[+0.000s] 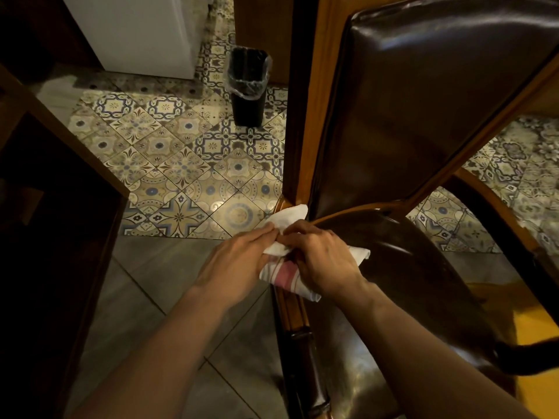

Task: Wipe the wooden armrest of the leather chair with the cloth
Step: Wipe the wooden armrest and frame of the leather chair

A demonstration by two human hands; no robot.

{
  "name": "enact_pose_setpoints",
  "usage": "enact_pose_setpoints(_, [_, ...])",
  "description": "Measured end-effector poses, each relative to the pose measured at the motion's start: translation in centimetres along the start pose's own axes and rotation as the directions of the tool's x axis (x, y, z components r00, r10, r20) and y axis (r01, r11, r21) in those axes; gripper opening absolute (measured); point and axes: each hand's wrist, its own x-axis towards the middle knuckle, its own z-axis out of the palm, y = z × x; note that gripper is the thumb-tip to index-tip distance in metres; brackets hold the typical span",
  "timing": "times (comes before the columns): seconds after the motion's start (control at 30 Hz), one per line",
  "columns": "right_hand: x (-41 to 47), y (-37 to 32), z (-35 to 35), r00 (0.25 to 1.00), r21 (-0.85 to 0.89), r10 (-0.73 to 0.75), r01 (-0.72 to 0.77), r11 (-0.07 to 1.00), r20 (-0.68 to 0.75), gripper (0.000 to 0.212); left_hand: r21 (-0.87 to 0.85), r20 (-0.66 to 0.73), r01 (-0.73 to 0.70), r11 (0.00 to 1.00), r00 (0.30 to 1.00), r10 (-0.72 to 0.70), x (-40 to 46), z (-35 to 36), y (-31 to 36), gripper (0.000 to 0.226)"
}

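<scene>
A dark brown leather chair [423, 95] with a wooden frame stands in front of me, its back upright and its seat at lower right. A white cloth [286, 219] with a pink stripe is wrapped over the wooden armrest [295, 316] on the chair's left side, near where it meets the back. My left hand [239, 261] grips the cloth from the left. My right hand [323, 261] presses on the cloth from the right, its fingers curled over it. Both hands cover the middle of the cloth and the armrest beneath it.
A black waste bin [248, 89] with a clear liner stands on the patterned tile floor behind the chair. A white appliance [139, 31] is at the far left. A dark wooden piece of furniture [60, 207] fills the left side. The chair's other armrest [496, 201] curves at right.
</scene>
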Motion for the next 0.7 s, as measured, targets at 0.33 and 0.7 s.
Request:
enact_pose_setpoints(0.33, [2.4,0.3,-0.5,0.995,0.012,0.068,-0.067,0.998,-0.069,0.036,0.009,0.021,-0.026,1.0,0.999,0.026,3.5,-1.4,-1.0,0.046])
enact_pose_setpoints(0.7, [-0.9,-0.7,0.5,0.997,-0.012,0.06,-0.06,0.998,-0.044,0.042,0.047,0.006,0.055,0.997,0.998,-0.055,0.2,-0.6,1.3,0.051])
